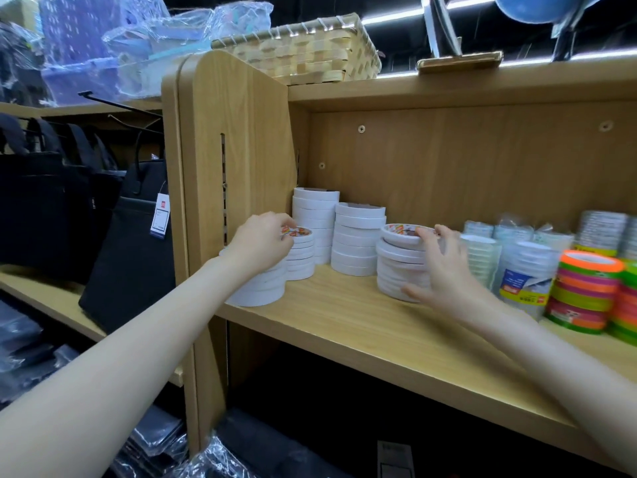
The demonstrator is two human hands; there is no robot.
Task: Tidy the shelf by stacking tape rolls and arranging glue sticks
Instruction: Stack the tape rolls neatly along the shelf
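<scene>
My left hand (262,243) curls its fingers around the top of a short white tape stack (300,254) at the wooden shelf's (362,326) left end. My right hand (444,267) grips the tilted top roll (401,235) of another white stack (396,270), mid-shelf. Neon tape rolls (586,291) sit far right.

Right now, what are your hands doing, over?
Left hand grips the top roll of a short white stack. Right hand steadies the front white stack. No glue sticks in sight. Nothing in the way.
</scene>
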